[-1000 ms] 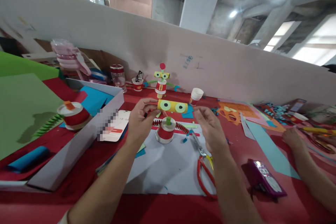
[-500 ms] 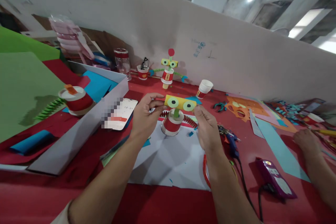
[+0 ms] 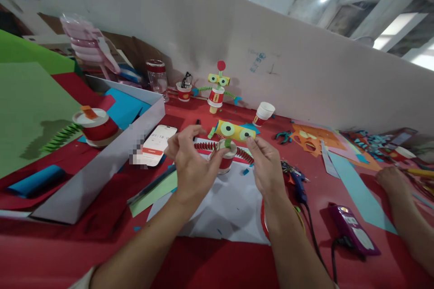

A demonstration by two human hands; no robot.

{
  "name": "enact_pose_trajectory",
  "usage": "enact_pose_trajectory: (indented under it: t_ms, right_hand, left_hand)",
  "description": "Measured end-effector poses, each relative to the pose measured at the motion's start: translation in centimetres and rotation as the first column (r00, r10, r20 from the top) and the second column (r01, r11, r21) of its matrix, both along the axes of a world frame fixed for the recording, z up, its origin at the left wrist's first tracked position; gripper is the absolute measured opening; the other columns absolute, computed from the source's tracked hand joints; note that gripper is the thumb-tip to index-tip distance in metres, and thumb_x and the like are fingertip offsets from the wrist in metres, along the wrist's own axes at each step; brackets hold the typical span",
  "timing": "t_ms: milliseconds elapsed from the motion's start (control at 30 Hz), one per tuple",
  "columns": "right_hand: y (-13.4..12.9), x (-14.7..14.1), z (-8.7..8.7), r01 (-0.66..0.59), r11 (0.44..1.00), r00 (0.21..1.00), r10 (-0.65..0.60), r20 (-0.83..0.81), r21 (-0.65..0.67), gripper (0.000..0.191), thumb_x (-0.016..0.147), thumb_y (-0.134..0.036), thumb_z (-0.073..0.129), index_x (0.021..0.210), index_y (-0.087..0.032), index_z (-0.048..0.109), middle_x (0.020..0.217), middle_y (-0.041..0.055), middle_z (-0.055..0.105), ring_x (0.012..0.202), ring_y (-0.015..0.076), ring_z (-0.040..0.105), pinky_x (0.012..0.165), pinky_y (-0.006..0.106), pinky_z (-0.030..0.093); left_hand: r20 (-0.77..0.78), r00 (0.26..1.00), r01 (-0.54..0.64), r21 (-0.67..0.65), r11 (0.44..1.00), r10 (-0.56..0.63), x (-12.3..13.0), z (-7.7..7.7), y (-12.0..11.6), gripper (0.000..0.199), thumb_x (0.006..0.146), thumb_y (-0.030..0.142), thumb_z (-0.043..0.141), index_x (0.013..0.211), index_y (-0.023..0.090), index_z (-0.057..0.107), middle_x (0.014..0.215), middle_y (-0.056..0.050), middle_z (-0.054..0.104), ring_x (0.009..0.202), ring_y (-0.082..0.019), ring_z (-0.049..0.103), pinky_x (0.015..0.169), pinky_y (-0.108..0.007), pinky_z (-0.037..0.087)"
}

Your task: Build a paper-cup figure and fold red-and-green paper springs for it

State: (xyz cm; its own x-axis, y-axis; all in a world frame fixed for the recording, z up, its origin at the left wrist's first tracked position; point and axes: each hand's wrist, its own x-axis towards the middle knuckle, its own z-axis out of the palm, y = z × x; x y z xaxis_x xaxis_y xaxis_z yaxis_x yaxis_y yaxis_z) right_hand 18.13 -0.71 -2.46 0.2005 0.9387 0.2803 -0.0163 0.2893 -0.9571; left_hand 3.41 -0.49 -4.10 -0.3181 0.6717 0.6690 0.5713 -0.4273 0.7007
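Gripping yel. tube w/ R hand

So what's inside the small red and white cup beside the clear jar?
Dark-framed glasses poke out of the top of the cup. Its side hides anything lower down, so I can't tell what else is inside.

So the yellow paper tube is up in the air, eyes facing out, two pale green circles with black dots, and it's dipping a bit to the right. Just below it there's the red and white cup, flipped upside down and partly hidden, green tab on top, red accordion-folded arms sticking out both sides.
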Motion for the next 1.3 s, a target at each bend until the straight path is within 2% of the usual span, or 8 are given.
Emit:
enact_pose_trajectory:
  t_ms: [100, 300, 567, 733, 900, 1133, 1300]
  right_hand:
    - [0.0, 0.0, 0.1, -0.008, 1.0, 0.999, 0.009, 0.036, -0.01, 0.02, 0.084, -0.036, 0.06, 0.073, -0.019, 0.061, 0.068, -0.0033, 0.051, 0.067, 0.0119, 0.047, 0.067, 0.025, 0.041]
    - [0.1, 0.0, -0.1, 0.036, 0.999, 0.994, -0.036, 0.107, -0.003, 0.025, 0.083, -0.041, 0.059, 0.072, -0.02, 0.06, 0.07, -0.0021, 0.056, 0.069, 0.0136, 0.052, 0.068, 0.026, 0.044]
    - [0.0, 0.1, -0.7, 0.066, 0.998, 0.972, -0.068, 0.224, 0.018, 0.032, 0.082, -0.05, 0.057, 0.087, -0.021, 0.07, 0.086, 0.0032, 0.067, 0.089, 0.0202, 0.06, 0.077, 0.031, 0.048]
    - [0.0, 0.2, -1.0, 0.081, 0.996, 0.969, -0.085, 0.233, 0.025, 0.03, 0.083, -0.048, 0.057, 0.09, -0.021, 0.07, 0.092, 0.0039, 0.067, 0.092, 0.0211, 0.059, 0.078, 0.032, 0.049]
    - [-0.4, 0.5, -1.2, 0.07, 0.996, 0.962, -0.082, 0.262, 0.054, 0.026, 0.086, -0.042, 0.056, 0.094, -0.022, 0.071, 0.099, 0.0037, 0.067, 0.098, 0.0218, 0.058, 0.088, 0.036, 0.046]
    - [-0.7, 0.5, -1.1, 0.085, 0.992, 0.919, -0.113, 0.378, 0.091, 0.023, 0.088, -0.038, 0.054, 0.087, -0.023, 0.072, 0.103, 0.0047, 0.066, 0.098, 0.0218, 0.057, 0.09, 0.036, 0.043]
    - [-0.7, 0.4, -0.9, 0.113, 0.988, 0.888, -0.148, 0.435, 0.105, 0.022, 0.088, -0.036, 0.054, 0.085, -0.023, 0.072, 0.106, 0.005, 0.066, 0.099, 0.0219, 0.057, 0.089, 0.035, 0.041]
  left_hand:
    - [-0.025, 0.999, 0.041, -0.065, 0.997, -0.043, 0.9, -0.4, -0.6, 0.061, 0.065, 0.037, 0.077, 0.114, 0.022, 0.043, 0.107, -0.009, 0.062, 0.11, -0.033, 0.047, 0.093, -0.051, 0.032]
    - [0.012, 1.0, 0.03, -0.19, 0.981, -0.029, 2.3, -0.1, -0.5, 0.051, 0.067, 0.038, 0.075, 0.108, 0.024, 0.048, 0.098, -0.008, 0.066, 0.106, -0.034, 0.045, 0.088, -0.051, 0.029]
    - [-0.024, 1.0, -0.024, -0.197, 0.98, 0.019, 3.4, -0.6, -0.5, 0.039, 0.071, 0.042, 0.07, 0.097, 0.023, 0.048, 0.09, -0.007, 0.07, 0.102, -0.034, 0.048, 0.087, -0.048, 0.025]
    - [0.025, 0.998, -0.058, -0.206, 0.977, 0.065, 3.8, -0.4, -0.6, 0.033, 0.072, 0.035, 0.069, 0.093, 0.023, 0.047, 0.086, -0.006, 0.072, 0.102, -0.033, 0.051, 0.086, -0.047, 0.026]
    - [0.087, 0.991, -0.081, -0.231, 0.97, 0.103, 4.3, -0.1, -0.5, 0.032, 0.069, 0.031, 0.07, 0.089, 0.024, 0.046, 0.083, -0.004, 0.071, 0.102, -0.033, 0.052, 0.087, -0.048, 0.025]
    - [0.101, 0.987, -0.099, -0.236, 0.967, 0.125, 4.3, -0.2, -0.3, 0.035, 0.067, 0.03, 0.071, 0.088, 0.025, 0.045, 0.081, -0.003, 0.07, 0.1, -0.032, 0.055, 0.088, -0.049, 0.025]
    - [0.071, 0.989, -0.112, -0.231, 0.967, 0.132, 4.3, -0.2, -0.4, 0.033, 0.067, 0.029, 0.07, 0.087, 0.024, 0.044, 0.087, -0.005, 0.07, 0.099, -0.031, 0.056, 0.087, -0.048, 0.026]
